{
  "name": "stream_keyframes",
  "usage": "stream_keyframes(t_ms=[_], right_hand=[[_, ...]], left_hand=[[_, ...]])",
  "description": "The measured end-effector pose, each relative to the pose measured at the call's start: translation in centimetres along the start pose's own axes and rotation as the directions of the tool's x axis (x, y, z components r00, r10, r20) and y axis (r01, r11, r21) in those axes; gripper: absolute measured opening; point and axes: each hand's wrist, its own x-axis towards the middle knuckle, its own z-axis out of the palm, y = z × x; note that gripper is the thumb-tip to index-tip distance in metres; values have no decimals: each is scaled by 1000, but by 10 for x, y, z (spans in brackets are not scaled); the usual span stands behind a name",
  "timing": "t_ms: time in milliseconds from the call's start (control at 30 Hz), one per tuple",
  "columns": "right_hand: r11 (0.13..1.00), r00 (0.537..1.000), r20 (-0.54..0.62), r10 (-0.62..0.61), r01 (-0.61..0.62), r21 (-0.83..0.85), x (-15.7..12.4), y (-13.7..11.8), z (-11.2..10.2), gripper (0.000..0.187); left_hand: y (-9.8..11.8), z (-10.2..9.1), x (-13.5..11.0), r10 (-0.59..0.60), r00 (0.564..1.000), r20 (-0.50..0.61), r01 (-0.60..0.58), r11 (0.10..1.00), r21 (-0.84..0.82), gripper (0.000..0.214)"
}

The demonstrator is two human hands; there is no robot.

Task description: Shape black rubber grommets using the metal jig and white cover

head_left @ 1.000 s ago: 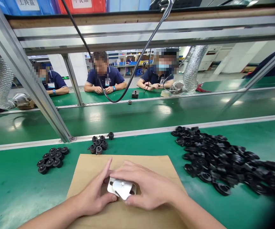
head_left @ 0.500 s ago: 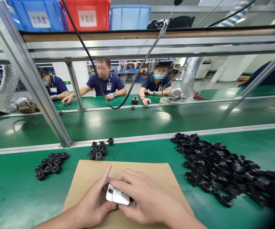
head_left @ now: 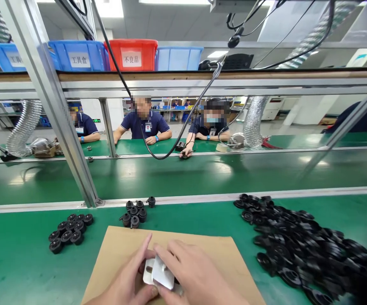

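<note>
Low in the head view, my left hand [head_left: 128,273] and my right hand [head_left: 196,271] are closed around small silver-white metal plates with rounded corners. One slotted plate [head_left: 147,279] shows on the left side, by my left thumb and fingers. Overlapping it in front is a tilted smooth plate [head_left: 163,273], under my right fingers. Whether the pieces are joined I cannot tell, and my fingers cover their far edges. Beneath both hands lies a sheet of brown cardboard [head_left: 113,245] on the green table [head_left: 27,279].
Black round parts [head_left: 298,245] form a large heap at right. Smaller groups of black round caps [head_left: 70,228] and spouted black parts [head_left: 134,212] sit at left. A metal post [head_left: 46,93] rises at left; a black cable [head_left: 161,158] hangs ahead. Co-workers sit across the bench.
The view has tipped upward, so everything sits lower in it. The front plate has turned and tilted in my fingers. A co-worker's hand opposite has reached forward.
</note>
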Motion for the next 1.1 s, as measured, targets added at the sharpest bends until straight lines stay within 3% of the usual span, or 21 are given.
stream_keyframes(t_ms=[100, 200, 267, 400, 533, 600, 767, 900, 1000, 1100], right_hand=[[978, 998, 47, -46, 35, 206, -2, 6, -14, 70], [859, 980, 39, -193, 150, 489, -2, 14, -26, 78], [782, 960, -4, -281, 231, 579, 0, 18, -25, 76], [815, 966, -73, -246, 247, 523, 4, 17, -8, 51], [878, 988, -109, -108, 146, 457, 8, 12, 2, 73], [884, 992, -115, -48, 96, 457, 11, 8, 3, 80], [847, 994, -94, -46, 89, 524, 14, 9, -1, 61], [859, 996, -50, -80, 95, 503, 12, 19, -4, 75], [900, 996, -74, -48, 75, 430, 12, 18, 3, 84], [940, 993, -111, 39, 1, 341, 17, 8, 22, 73]], left_hand=[[10, -9, 4, -63, 993, 99, 69, 996, -57, 97], [24, -20, 8, -108, 973, 205, 124, 990, -65, 103], [29, -24, 10, -136, 963, 232, 147, 989, -29, 100], [15, -18, 7, -129, 976, 174, 132, 991, -8, 102], [-20, -8, 0, -73, 996, -47, 76, 995, 64, 99], [-29, -9, 0, -66, 993, -99, 78, 990, 118, 99], [-29, -21, 5, -32, 999, -35, 38, 986, 160, 92], [-35, -20, 5, -91, 995, -48, 99, 972, 211, 103], [-33, -15, 3, -44, 998, -36, 50, 974, 219, 111], [-18, -13, 2, -22, 998, -67, 37, 974, 223, 105]])
